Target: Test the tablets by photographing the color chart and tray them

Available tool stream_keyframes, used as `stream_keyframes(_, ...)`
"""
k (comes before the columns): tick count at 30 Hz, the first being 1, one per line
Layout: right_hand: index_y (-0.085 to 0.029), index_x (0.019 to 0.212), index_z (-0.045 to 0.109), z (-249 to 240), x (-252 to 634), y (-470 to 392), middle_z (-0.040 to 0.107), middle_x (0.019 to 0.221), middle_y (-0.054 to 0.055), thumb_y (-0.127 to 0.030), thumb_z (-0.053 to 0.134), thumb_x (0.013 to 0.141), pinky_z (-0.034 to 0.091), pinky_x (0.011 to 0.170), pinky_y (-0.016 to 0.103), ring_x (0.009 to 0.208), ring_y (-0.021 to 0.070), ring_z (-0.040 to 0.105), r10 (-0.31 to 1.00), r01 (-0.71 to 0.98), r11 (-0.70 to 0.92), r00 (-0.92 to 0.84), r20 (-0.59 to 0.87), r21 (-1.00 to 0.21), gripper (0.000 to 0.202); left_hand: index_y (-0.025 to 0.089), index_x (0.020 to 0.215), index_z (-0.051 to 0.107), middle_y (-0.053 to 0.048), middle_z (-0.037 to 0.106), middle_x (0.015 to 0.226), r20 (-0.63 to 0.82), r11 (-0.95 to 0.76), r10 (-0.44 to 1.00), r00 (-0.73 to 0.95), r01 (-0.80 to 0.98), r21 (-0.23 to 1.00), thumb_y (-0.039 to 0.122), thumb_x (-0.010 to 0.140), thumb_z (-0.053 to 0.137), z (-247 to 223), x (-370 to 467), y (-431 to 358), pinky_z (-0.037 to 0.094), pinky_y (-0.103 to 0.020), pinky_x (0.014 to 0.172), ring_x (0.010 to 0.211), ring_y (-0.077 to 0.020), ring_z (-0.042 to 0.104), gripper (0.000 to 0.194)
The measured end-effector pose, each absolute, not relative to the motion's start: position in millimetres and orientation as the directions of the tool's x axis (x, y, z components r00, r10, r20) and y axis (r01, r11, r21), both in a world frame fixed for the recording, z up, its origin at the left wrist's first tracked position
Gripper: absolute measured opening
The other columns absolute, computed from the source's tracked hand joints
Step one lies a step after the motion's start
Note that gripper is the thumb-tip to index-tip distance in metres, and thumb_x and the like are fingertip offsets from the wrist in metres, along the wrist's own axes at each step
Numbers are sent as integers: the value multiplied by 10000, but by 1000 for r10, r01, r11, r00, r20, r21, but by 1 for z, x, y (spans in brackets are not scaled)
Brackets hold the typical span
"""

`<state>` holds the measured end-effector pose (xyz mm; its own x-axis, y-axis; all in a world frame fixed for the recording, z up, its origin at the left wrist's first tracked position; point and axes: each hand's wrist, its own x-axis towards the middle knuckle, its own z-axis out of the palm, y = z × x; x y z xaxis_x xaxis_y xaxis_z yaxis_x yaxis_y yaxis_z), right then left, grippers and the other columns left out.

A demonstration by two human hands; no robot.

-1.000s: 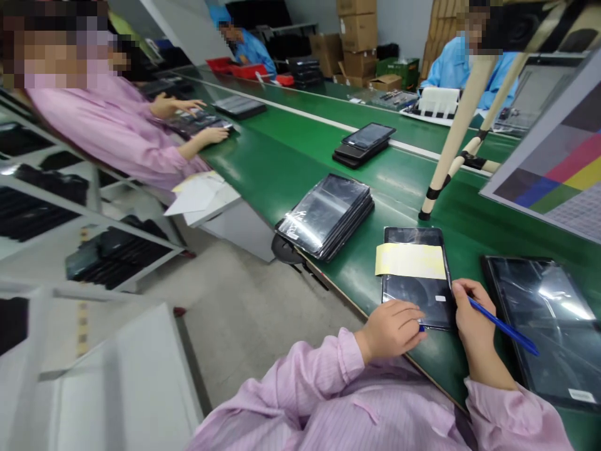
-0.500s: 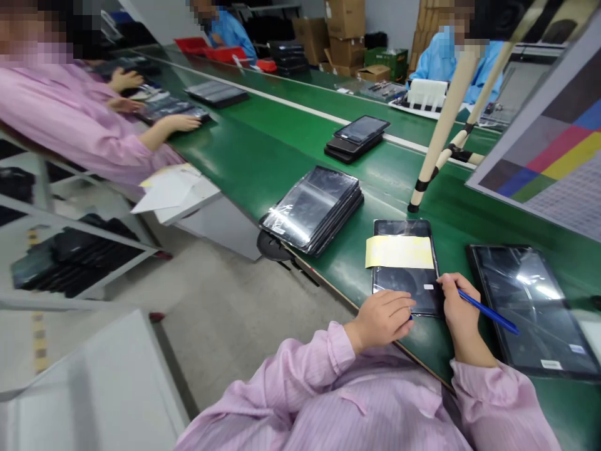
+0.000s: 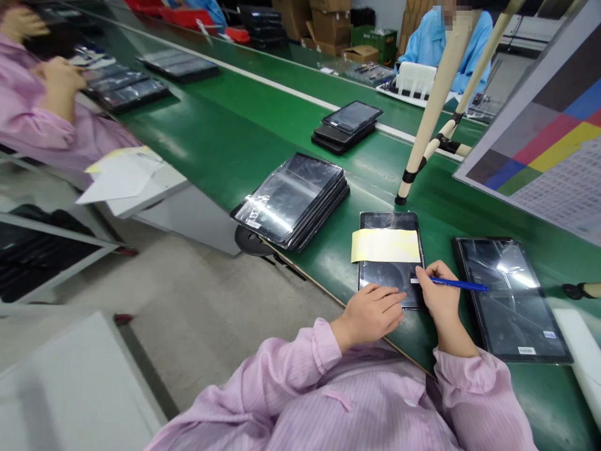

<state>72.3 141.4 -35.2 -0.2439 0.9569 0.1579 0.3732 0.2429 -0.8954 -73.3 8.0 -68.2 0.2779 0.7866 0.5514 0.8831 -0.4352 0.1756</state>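
In front of me a black tablet lies flat on the green bench, with a yellow paper strip across its upper half. My left hand rests on the tablet's lower left part, its fingers stretched out. At the tablet's right side my right hand pinches a blue pen. The pen's tip end is over a small white label on the screen; whether it touches cannot be seen. A larger tablet with a glossy film lies to the right of that hand.
A stack of film-covered tablets stands left of my tablet; further back lie more tablets. A beige tube stand and a colour chart rise at the right. A co-worker's hand is at the far left.
My right hand has moved left over the tablet's edge, bringing the pen to the white label. The pen now lies more level. My view has shifted, and the co-worker's arm is raised.
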Motion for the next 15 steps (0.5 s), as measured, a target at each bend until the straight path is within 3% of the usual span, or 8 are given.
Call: stream_keyframes(15,-222,548,446,-35,72,137,461,520,-39,-454,659,817,349,568,286,526,117,425,952,425,286,-229,203,-859,414,201,882,699,-16,809,1205,643,-433,724,250,890,142,289,1024,574,-60,-72,10,516,-362,825,1077,-183,737,208)
